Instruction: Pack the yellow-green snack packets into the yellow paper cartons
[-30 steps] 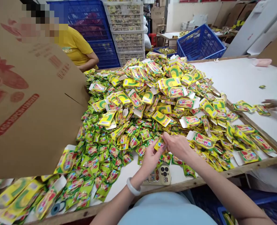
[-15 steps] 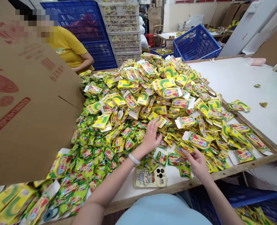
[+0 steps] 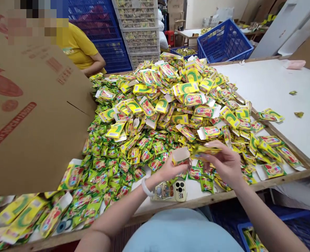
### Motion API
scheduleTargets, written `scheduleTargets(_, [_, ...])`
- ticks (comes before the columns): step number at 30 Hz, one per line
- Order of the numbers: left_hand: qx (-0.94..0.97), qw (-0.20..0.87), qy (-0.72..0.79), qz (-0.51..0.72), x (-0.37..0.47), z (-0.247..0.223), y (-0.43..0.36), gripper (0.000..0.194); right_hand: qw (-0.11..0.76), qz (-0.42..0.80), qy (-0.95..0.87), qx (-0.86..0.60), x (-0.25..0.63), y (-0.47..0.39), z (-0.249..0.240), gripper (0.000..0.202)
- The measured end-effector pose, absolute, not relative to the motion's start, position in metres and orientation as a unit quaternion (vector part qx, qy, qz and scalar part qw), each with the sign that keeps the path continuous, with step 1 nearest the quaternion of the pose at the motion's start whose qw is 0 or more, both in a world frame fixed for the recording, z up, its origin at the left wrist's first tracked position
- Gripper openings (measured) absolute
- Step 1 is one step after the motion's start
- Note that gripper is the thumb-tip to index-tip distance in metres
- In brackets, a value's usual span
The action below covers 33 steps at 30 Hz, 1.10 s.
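Observation:
My left hand (image 3: 170,170), with a white band at the wrist, is closed around a small candy box (image 3: 181,155) whose white flap stands open. Just to its right, my right hand (image 3: 227,163) pinches some flat yellow candy packets (image 3: 205,151); how many I cannot tell. The packets are close beside the box's open end, apparently outside it. Beyond both hands rises a heap of yellow printed candy boxes (image 3: 185,89), many with flaps open. Green candy packets (image 3: 110,168) spread to the left. A phone in a cartoon case (image 3: 168,191) lies below my left hand.
A large cardboard carton (image 3: 36,115) blocks the left side. Behind it sits a person in a yellow shirt (image 3: 82,45). White crates (image 3: 141,40) and a tilted blue crate (image 3: 224,42) stand beyond the table. A wooden rim (image 3: 283,178) edges the table; another blue crate (image 3: 296,224) is below right.
My left hand, empty and reaching over the heap before, has come back toward me with a candy box in it. My right hand has lifted the yellow packets toward that box.

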<state>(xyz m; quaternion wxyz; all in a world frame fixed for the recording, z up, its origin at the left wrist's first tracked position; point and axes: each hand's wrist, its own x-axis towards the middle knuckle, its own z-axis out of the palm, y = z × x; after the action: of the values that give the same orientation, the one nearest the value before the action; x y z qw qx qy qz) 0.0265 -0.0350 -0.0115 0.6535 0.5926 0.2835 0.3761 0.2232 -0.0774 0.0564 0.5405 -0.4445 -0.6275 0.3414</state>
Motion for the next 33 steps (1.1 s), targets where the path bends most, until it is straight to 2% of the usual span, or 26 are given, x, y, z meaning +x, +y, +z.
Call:
scheduleTargets(2, [0.564, 0.678, 0.300, 0.363, 0.023, -0.006, -0.052, 0.020, 0.461, 0.299, -0.728, -0.411, 0.206, -0.066, 0.065, 0.010])
scheduleTargets(5, [0.580, 0.677, 0.314, 0.326, 0.013, 0.001, -0.056, 0.021, 0.292, 0.242, -0.834, -0.400, 0.197, -0.060, 0.074, 0.014])
scheduleTargets(8, [0.605, 0.668, 0.319, 0.293, 0.006, 0.001, -0.054, 0.038, 0.112, 0.207, -0.874, -0.426, 0.196, -0.063, 0.083, 0.023])
scheduleTargets(11, [0.600, 0.673, 0.326, 0.284, 0.006, -0.007, -0.053, 0.032, -0.006, 0.172, -0.867, -0.467, 0.192, -0.066, 0.090, 0.033])
scheduleTargets(15, [0.608, 0.688, 0.306, 0.252, 0.009, -0.012, -0.056, 0.031, -0.009, 0.228, -0.858, -0.460, 0.192, -0.062, 0.095, 0.022])
scheduleTargets(18, [0.622, 0.683, 0.305, 0.231, 0.009, -0.009, -0.060, 0.029, -0.008, 0.259, -0.850, -0.459, 0.196, -0.062, 0.101, 0.023])
scheduleTargets(24, [0.642, 0.670, 0.306, 0.212, 0.004, -0.005, -0.062, 0.027, -0.028, 0.252, -0.850, -0.462, 0.196, -0.066, 0.112, 0.015])
scheduleTargets(29, [0.640, 0.679, 0.304, 0.193, 0.005, -0.014, -0.067, 0.008, 0.035, 0.277, -0.859, -0.429, 0.192, -0.063, 0.105, 0.014])
scheduleTargets(33, [0.613, 0.718, 0.263, 0.198, 0.008, -0.024, -0.070, 0.017, 0.075, 0.283, -0.869, -0.399, 0.191, -0.059, 0.099, 0.017])
